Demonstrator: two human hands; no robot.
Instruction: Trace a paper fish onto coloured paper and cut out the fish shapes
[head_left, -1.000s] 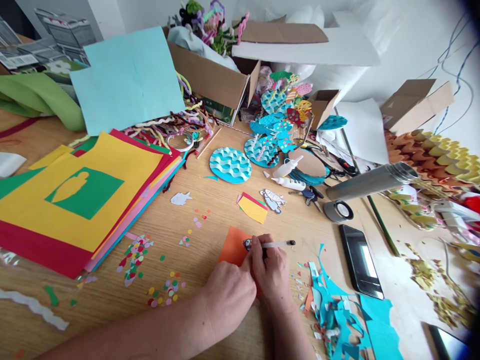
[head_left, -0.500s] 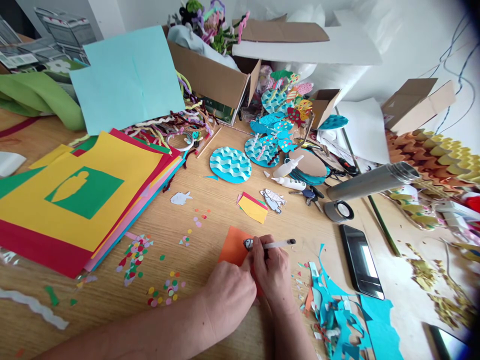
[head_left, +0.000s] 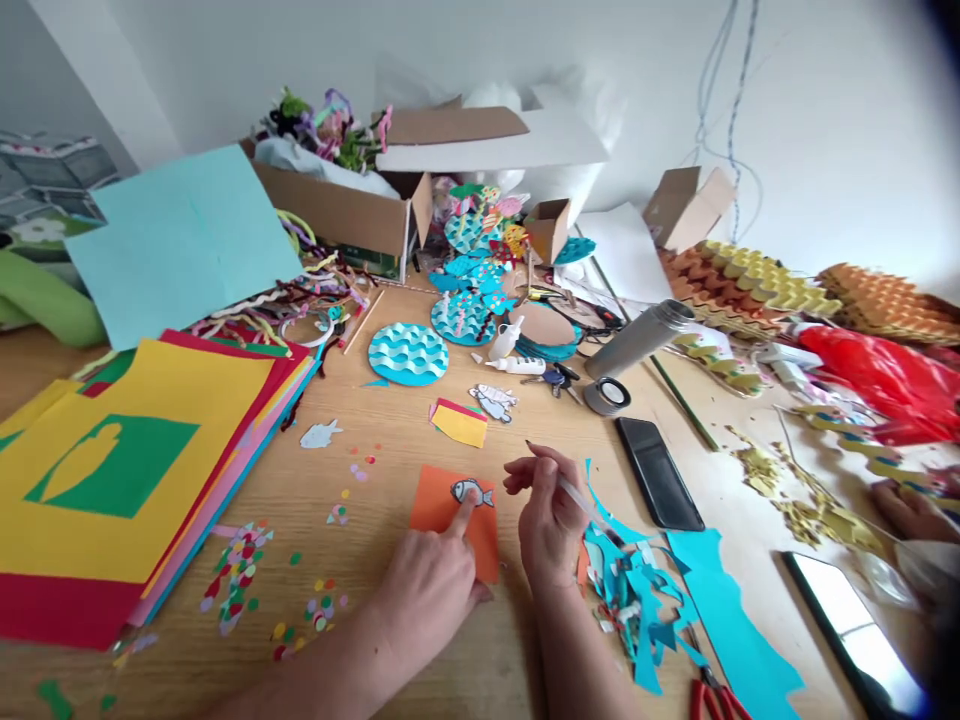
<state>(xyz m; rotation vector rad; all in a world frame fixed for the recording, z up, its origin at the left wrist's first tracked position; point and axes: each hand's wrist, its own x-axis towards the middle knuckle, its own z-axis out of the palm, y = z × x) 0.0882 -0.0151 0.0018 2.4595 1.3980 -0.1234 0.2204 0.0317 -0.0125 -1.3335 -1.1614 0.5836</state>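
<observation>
On the table an orange paper lies flat, with a small grey-and-white fish cutout on its upper part. My left hand rests over the paper; its index finger stretches out and presses on the fish, and the other fingers bend loosely. To the right of the paper, raised a little, my right hand pinches a pen. The pen's dark tip points up and left, away from the paper. Just behind lie small paper pieces with yellow on top, and more fish cutouts.
Coloured sheets are stacked at left, paper dots beside them. Turquoise scraps, red-handled scissors and a phone lie right. Glue bottles and a steel flask stand farther back. Another person's hand shows at far right.
My right hand has moved right, off the fish, taking the pen with it. The left index finger now presses on the fish. The view has shifted to the right.
</observation>
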